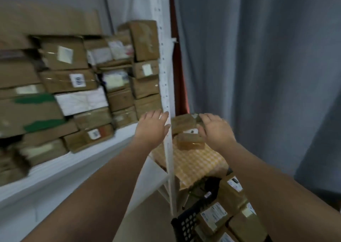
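Both my arms reach forward. My left hand [152, 126] is spread with straight fingers against the white perforated shelf post [167, 75]. My right hand [215, 129] hovers with relaxed fingers over a small pile of brown taped parcels [184, 123] on a yellow checked surface [199, 162]. One parcel [191, 141] lies nearest me, between the hands. Neither hand holds anything. The picture is blurred.
A white shelf [60, 169] on the left carries several stacked cardboard parcels [77, 83] with white labels. A black perforated crate [191, 221] at the lower right holds more labelled parcels [214, 217]. A grey curtain [258, 66] hangs to the right.
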Tool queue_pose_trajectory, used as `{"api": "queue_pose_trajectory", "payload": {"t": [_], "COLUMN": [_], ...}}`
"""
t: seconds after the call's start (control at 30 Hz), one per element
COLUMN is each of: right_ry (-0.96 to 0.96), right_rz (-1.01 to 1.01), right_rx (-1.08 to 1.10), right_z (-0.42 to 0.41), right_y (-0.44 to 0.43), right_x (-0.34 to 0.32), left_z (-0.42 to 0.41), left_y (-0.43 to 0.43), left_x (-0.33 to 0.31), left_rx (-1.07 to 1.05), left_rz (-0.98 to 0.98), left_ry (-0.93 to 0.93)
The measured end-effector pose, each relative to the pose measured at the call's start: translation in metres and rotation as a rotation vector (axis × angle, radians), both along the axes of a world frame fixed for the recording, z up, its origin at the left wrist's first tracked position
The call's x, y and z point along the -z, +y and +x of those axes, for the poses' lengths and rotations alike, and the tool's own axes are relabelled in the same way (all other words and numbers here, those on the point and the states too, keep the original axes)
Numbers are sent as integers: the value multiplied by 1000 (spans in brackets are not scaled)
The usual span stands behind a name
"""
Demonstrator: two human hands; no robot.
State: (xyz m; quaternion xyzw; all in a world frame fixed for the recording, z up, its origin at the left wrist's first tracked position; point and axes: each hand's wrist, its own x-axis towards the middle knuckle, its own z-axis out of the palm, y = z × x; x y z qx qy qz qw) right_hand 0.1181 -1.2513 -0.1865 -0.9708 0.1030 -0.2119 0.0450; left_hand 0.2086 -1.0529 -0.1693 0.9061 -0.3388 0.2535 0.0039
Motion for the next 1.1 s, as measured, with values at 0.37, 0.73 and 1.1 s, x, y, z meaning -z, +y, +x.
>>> {"api": "queue_pose_trajectory", "payload": {"t": [0.37,0.73,1.1], "right_ry": [-218,-409,-456], "right_rz": [142,258,273], "right_rx": [-463,-687,-815], "right_z": [39,73,104], "right_y": [223,437,592], "right_x": [-58,-127,-141], "left_z": [-38,-52,-16], "left_y": [237,451,599], "left_x": [-59,-128,-115], "left_rx": [-240,-390,-716], "left_rz": [-35,-88,-100], "left_ry": [-160,-372,-249]}}
